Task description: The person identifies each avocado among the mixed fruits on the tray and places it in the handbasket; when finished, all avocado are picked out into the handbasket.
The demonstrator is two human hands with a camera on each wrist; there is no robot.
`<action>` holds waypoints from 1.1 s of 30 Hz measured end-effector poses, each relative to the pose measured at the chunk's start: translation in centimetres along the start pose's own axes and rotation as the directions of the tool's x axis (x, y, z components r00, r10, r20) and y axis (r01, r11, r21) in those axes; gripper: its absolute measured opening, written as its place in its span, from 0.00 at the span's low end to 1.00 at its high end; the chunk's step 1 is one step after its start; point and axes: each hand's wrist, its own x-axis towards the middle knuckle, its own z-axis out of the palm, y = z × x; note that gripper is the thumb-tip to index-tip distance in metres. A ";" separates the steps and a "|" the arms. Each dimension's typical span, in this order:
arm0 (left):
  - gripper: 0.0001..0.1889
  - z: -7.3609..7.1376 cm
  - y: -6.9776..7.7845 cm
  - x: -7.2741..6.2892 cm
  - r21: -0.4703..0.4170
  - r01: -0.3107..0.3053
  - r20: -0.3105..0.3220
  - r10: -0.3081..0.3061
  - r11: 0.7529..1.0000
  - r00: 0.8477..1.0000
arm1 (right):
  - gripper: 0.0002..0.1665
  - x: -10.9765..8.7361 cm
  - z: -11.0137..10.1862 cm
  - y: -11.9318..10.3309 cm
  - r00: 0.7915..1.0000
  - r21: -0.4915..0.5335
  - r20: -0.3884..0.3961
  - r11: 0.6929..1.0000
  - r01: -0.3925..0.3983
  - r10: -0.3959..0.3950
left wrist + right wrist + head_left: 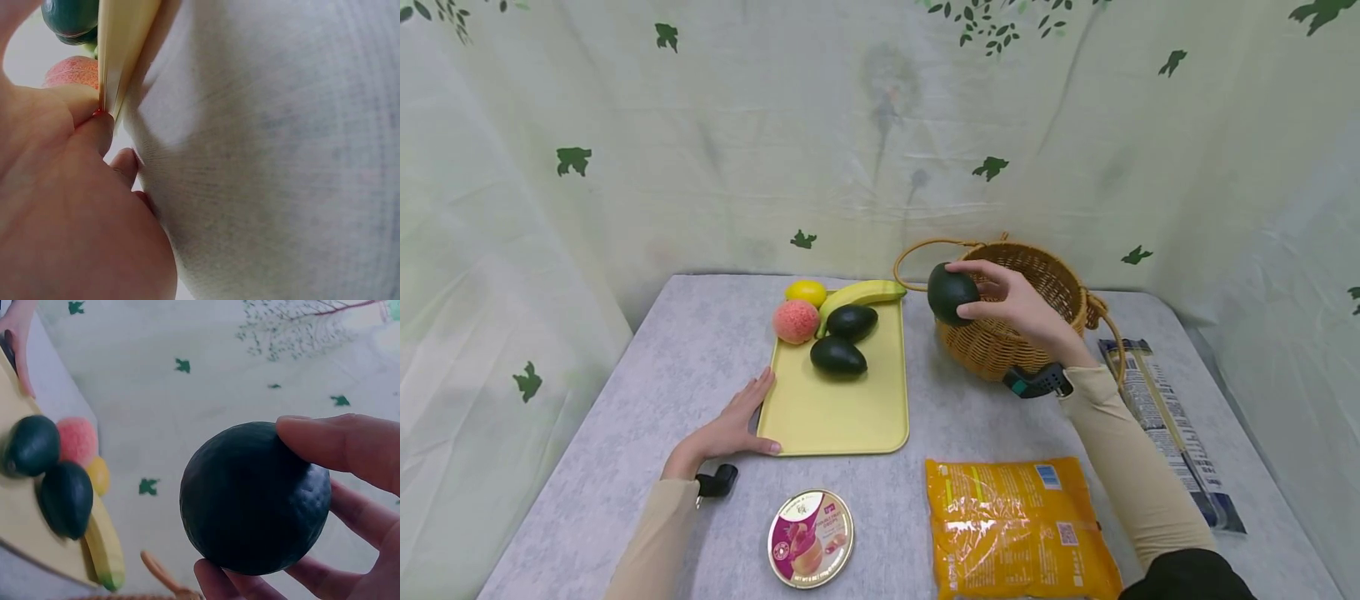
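Note:
My right hand holds a dark green avocado between thumb and fingers, over the left rim of a wicker basket. In the right wrist view the same avocado appears round, with fingertips on both sides of it. My left hand spreads its fingers along the left edge of a yellow tray, thumb at the near corner. On the tray lie two more avocados, a banana, a pink peach-like fruit and a lemon.
A round tin with a fruit label lies in front of the tray. To its right is an orange plastic bag. A long printed packet lies along the right side, beyond my right forearm. A pale curtain hangs behind the table.

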 end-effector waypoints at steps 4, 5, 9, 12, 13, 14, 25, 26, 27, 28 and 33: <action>0.63 0.0 0.0 0.0 0.000 0.003 -0.003 -0.003 1.000 1.000 | 0.34 -0.9 -2.0 0.7 0.998 0.017 -0.052 0.999 -0.033 0.034; 0.63 0.0 0.0 0.0 -0.001 0.002 -0.003 -0.002 1.000 1.000 | 0.33 -1.2 -2.5 0.9 0.997 0.018 -0.069 0.999 -0.042 0.043; 0.63 0.1 0.0 0.0 -0.003 0.004 -0.003 -0.004 1.000 1.000 | 0.33 -2.2 -4.3 1.3 0.986 0.011 -0.147 0.997 -0.079 0.079; 0.63 0.1 0.0 0.0 0.000 0.002 -0.005 -0.002 1.000 1.000 | 0.33 -2.9 -5.5 1.5 0.974 0.011 -0.205 0.995 -0.098 0.098; 0.63 0.1 0.0 0.0 0.001 0.001 -0.006 -0.001 1.000 1.000 | 0.33 -3.0 -5.9 1.6 0.970 0.017 -0.221 0.995 -0.099 0.100; 0.63 0.1 -0.1 0.0 0.004 0.000 -0.007 0.000 1.000 1.000 | 0.33 -3.2 -6.3 1.8 0.966 0.021 -0.238 0.995 -0.101 0.103; 0.62 0.1 -0.2 0.1 0.002 -0.005 -0.010 0.005 1.000 1.000 | 0.32 -4.2 -9.3 2.6 0.942 0.162 -0.320 0.985 -0.053 0.104; 0.62 0.1 -0.2 0.1 0.003 -0.005 -0.010 0.005 1.000 1.000 | 0.32 -4.1 -9.4 2.7 0.942 0.163 -0.317 0.985 -0.062 0.112; 0.62 0.1 -0.2 0.1 0.004 -0.004 -0.010 0.004 1.000 1.000 | 0.32 -4.1 -9.5 2.7 0.942 0.149 -0.313 0.986 -0.075 0.119; 0.62 0.1 -0.2 0.1 0.005 -0.004 -0.010 0.004 1.000 1.000 | 0.33 -4.0 -9.5 2.8 0.942 0.134 -0.311 0.987 -0.091 0.129; 0.62 0.1 -0.2 0.1 0.003 -0.004 -0.009 0.004 1.000 1.000 | 0.35 -3.2 -9.4 3.0 0.937 0.042 -0.294 0.982 -0.183 0.187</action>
